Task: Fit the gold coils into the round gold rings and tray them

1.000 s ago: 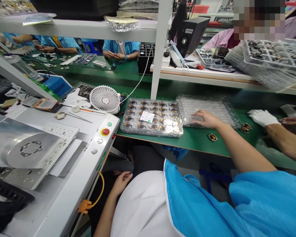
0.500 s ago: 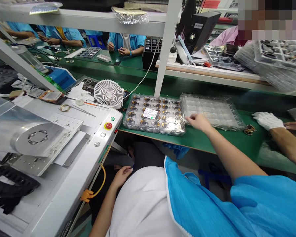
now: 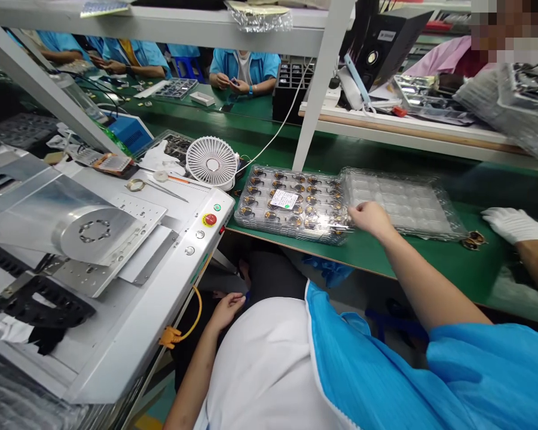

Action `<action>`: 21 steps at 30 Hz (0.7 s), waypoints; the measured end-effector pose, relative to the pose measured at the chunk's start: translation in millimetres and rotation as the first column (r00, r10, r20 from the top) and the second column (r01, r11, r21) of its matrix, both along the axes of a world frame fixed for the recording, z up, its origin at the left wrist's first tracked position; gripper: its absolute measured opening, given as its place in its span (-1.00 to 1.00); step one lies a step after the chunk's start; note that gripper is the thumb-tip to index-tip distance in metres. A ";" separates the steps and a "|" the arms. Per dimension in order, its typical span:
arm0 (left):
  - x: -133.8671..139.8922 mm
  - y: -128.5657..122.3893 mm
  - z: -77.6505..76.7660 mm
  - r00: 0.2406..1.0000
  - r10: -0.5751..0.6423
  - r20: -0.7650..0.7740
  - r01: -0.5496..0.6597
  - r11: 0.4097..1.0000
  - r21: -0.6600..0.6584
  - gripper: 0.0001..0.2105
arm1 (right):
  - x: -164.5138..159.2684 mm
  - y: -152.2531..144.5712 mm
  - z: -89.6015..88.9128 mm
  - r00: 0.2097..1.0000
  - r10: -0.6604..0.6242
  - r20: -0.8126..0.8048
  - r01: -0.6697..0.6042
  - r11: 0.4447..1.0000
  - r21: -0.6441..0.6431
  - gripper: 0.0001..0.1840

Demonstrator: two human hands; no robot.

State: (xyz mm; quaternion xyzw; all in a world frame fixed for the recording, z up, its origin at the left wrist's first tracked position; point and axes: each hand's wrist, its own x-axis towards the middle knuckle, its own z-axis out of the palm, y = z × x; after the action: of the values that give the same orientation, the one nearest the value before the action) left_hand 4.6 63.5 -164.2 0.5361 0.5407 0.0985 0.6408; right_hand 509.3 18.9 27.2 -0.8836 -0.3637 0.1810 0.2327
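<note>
My right hand (image 3: pixel 371 218) is closed at the right edge of a clear plastic tray (image 3: pixel 269 222), its fingertips pinching the rim. Black-and-amber parts sit in rows in that tray, and a white printed label (image 3: pixel 284 199) lies on top of it. Directly to the right is another clear tray (image 3: pixel 403 203) with bare-looking compartments; my wrist passes in front of its near left part. My left hand (image 3: pixel 228 309) rests low beside my lap, left of the white shirt, fingers loosely extended and holding nothing.
A white fan (image 3: pixel 212 162) stands behind the machine's button panel (image 3: pixel 201 233) on the left. A co-worker's white-gloved hand (image 3: pixel 515 224) lies on the green bench at right, near small loose parts (image 3: pixel 474 240). A shelf post (image 3: pixel 318 89) rises behind the trays.
The camera view has shifted, so the bench and trays appear farther right. My right hand stays at the tray's edge, and my left hand remains by my lap.
</note>
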 end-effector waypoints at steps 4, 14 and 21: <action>1.5 1.0 0.0 1.000 0.005 0.006 -0.005 1.000 -0.009 -0.28 | -16.8 0.7 5.9 0.923 -0.014 -0.384 0.129 0.953 0.274 -0.70; -1.7 -0.3 6.5 1.000 0.021 -0.016 -0.022 1.000 -0.020 -0.31 | 47.6 -58.2 25.2 0.783 -0.203 -0.588 0.448 0.840 0.306 -0.83; 3.6 1.5 8.6 0.999 0.016 -0.046 -0.018 0.999 -0.038 -0.38 | 124.7 -157.7 49.3 0.814 -0.469 -0.344 0.559 0.793 0.242 -0.91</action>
State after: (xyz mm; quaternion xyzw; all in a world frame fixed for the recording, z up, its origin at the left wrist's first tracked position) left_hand 8.2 65.0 -155.6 0.5214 0.5615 0.0812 0.6374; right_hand 634.0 -138.8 76.5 -0.8645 -0.0978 0.1630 0.4653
